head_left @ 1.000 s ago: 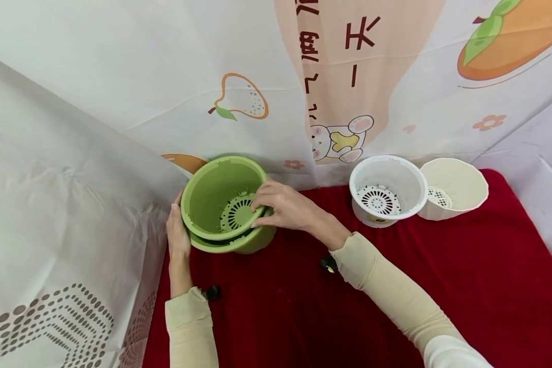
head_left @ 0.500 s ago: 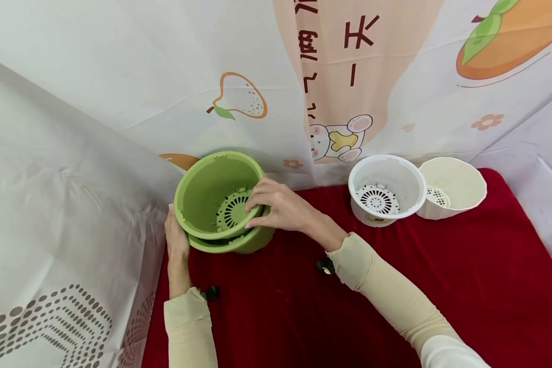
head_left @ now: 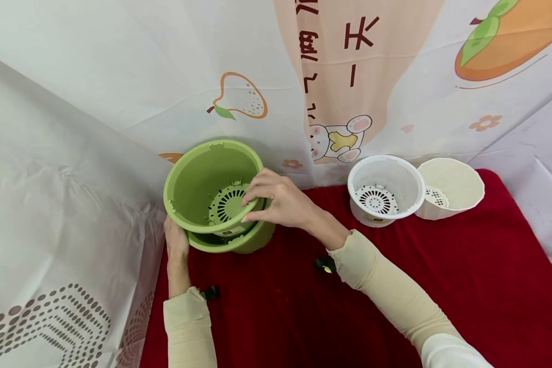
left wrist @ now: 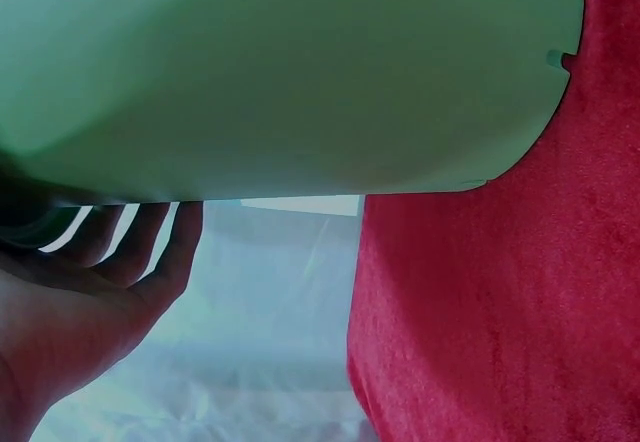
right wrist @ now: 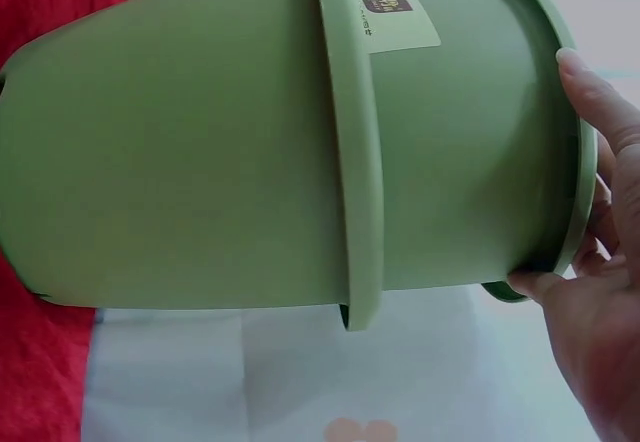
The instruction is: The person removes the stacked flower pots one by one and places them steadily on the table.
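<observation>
Two green plastic flowerpots stand nested near the back left. The upper flowerpot (head_left: pixel 195 179), with a slotted round bottom, is raised part-way out of the lower flowerpot (head_left: pixel 257 240). My right hand (head_left: pixel 282 202) pinches the upper rim on its right side, thumb and fingers on either side. A label (right wrist: pixel 405 22) shows on the upper pot's wall in the right wrist view. On the left, my left hand (head_left: pixel 177 237) holds the lower pot's side just beneath its rim. In the left wrist view its fingers (left wrist: pixel 178 252) curve behind the lower pot; their tips are hidden.
A white flowerpot (head_left: pixel 356 204) stands at the back right, with a cream faceted pot (head_left: pixel 464 184) beside it. Red cloth (head_left: pixel 276 317) covers the table. A printed white curtain (head_left: pixel 165 66) hangs close behind the pots, and another sheet borders the left.
My right hand has raised the upper flowerpot, which has shifted up and left; more of its wall and its label show. The left hand and lower pot have stayed nearly in place.
</observation>
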A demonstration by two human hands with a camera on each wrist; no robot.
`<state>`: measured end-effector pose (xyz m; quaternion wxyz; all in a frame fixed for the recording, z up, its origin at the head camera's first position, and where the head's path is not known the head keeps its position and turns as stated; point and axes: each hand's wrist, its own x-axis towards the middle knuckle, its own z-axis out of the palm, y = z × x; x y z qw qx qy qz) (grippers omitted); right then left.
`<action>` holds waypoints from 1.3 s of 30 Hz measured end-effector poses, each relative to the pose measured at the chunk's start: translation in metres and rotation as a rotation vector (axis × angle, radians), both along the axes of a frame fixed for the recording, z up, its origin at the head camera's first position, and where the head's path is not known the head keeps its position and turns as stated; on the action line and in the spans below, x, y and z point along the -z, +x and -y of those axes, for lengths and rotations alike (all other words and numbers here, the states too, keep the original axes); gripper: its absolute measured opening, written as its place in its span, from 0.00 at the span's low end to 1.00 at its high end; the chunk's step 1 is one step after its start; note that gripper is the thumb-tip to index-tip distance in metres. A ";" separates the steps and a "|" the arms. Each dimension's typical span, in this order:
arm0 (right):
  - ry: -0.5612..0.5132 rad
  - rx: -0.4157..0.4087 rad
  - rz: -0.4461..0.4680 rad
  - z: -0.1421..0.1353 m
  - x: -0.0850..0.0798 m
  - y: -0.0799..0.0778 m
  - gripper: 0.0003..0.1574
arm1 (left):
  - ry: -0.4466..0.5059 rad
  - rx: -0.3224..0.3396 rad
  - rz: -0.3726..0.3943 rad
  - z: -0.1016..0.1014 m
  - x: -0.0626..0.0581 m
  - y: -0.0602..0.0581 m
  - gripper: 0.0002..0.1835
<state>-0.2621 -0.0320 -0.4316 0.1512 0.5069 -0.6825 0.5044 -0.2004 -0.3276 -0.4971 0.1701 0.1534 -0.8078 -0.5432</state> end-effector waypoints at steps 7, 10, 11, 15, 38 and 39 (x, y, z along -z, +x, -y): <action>-0.032 0.004 0.001 -0.001 -0.007 0.004 0.14 | 0.021 -0.009 -0.018 0.001 0.001 -0.002 0.27; -0.040 -0.001 -0.001 -0.001 -0.011 0.005 0.13 | 0.023 -0.022 -0.022 0.002 0.000 -0.001 0.25; -0.043 0.000 -0.006 -0.002 -0.013 0.006 0.14 | 0.026 -0.026 -0.024 0.001 0.000 -0.002 0.25; -0.058 -0.003 -0.047 -0.003 -0.020 0.007 0.14 | 0.018 -0.042 -0.012 0.001 0.000 -0.002 0.27; -0.131 0.010 -0.098 -0.014 -0.051 0.022 0.13 | 0.104 -0.007 -0.030 0.001 0.007 0.003 0.27; -0.132 0.017 -0.101 -0.015 -0.053 0.023 0.14 | 0.103 -0.008 -0.035 0.001 0.006 0.002 0.26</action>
